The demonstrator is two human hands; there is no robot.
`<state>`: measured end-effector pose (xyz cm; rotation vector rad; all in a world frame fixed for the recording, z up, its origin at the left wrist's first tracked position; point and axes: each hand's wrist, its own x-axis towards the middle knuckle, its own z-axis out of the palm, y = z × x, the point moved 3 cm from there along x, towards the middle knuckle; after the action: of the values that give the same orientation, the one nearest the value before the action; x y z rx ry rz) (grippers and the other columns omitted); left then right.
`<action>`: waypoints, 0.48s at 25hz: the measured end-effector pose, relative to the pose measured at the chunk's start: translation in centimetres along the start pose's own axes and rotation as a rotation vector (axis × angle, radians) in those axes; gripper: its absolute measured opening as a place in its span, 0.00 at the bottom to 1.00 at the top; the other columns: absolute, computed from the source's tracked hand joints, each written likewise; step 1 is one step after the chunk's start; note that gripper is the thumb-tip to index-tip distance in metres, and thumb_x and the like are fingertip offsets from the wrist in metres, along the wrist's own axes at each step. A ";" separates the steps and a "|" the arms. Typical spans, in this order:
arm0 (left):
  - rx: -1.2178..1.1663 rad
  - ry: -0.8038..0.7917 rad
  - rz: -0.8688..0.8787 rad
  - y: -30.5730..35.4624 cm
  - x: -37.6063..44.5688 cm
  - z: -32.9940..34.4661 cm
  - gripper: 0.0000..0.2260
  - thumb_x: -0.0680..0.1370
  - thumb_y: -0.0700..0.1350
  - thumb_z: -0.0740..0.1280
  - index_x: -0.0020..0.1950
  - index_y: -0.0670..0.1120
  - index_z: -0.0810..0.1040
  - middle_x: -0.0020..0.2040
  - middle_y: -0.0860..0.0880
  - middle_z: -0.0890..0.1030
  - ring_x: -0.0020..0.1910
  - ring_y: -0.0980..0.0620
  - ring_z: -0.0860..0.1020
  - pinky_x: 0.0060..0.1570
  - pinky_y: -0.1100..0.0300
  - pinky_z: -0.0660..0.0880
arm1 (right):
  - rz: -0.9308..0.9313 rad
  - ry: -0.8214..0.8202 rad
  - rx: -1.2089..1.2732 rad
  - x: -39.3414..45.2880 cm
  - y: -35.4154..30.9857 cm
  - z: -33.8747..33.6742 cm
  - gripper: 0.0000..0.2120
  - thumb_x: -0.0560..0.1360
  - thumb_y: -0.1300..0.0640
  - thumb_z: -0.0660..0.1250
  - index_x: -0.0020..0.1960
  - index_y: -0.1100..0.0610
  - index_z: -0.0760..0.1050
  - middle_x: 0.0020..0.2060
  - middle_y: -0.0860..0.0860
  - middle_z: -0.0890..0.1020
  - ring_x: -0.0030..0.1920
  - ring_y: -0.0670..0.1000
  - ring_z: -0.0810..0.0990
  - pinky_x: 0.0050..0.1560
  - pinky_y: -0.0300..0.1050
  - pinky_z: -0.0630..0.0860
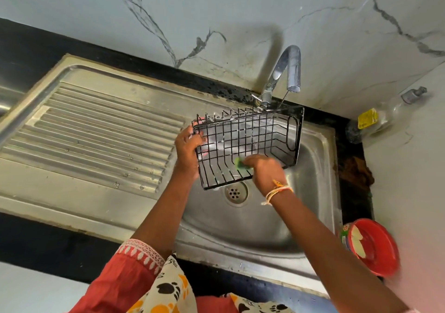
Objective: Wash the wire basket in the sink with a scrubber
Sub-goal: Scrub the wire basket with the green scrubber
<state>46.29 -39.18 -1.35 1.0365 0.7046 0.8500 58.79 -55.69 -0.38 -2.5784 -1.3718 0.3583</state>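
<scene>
From the head view, the wire basket is held tilted over the sink, just under the tap, from which a thin stream runs. Its left end is gripped by the left hand. A green scrubber is pinched in the right hand and pressed against the lower wires. Suds are seen on several bars, so scrubbing is judged to be under way; the far end and rinsing appear left to be done.
</scene>
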 end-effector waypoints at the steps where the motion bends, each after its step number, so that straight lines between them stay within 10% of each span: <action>1: 0.018 -0.034 0.030 0.1 -0.1 0.4 0.08 0.64 0.39 0.63 0.39 0.35 0.72 0.36 0.43 0.71 0.38 0.47 0.72 0.40 0.57 0.70 | 0.202 0.005 -0.049 0.3 1.2 -0.6 0.19 0.74 0.67 0.62 0.61 0.54 0.78 0.56 0.57 0.81 0.56 0.58 0.80 0.55 0.50 0.77; 4: 0.100 -0.086 0.087 1.0 -0.9 2.0 0.10 0.64 0.39 0.63 0.40 0.33 0.74 0.34 0.51 0.76 0.39 0.50 0.72 0.40 0.60 0.71 | 0.425 -0.037 -0.185 0.3 -1.0 -0.6 0.16 0.78 0.64 0.59 0.64 0.59 0.73 0.56 0.60 0.79 0.55 0.59 0.79 0.53 0.50 0.78; 7: 0.104 -0.052 0.080 0.9 -0.7 2.0 0.22 0.61 0.45 0.65 0.48 0.31 0.77 0.32 0.57 0.76 0.37 0.48 0.70 0.36 0.59 0.69 | 0.091 -0.029 -0.096 -0.7 -6.7 2.3 0.23 0.76 0.66 0.59 0.67 0.48 0.73 0.54 0.56 0.82 0.52 0.57 0.80 0.50 0.48 0.78; 12: 0.017 -0.012 0.011 -0.2 -1.1 0.1 0.09 0.63 0.39 0.65 0.39 0.37 0.76 0.33 0.50 0.76 0.37 0.47 0.73 0.40 0.58 0.71 | -0.290 -0.175 0.015 -1.8 -4.5 2.6 0.27 0.69 0.71 0.65 0.61 0.46 0.78 0.56 0.49 0.82 0.53 0.52 0.83 0.56 0.49 0.78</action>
<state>45.85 -40.27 -1.37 1.0602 0.6975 0.8481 53.51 -54.53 -1.31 -2.3348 -1.7651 0.5514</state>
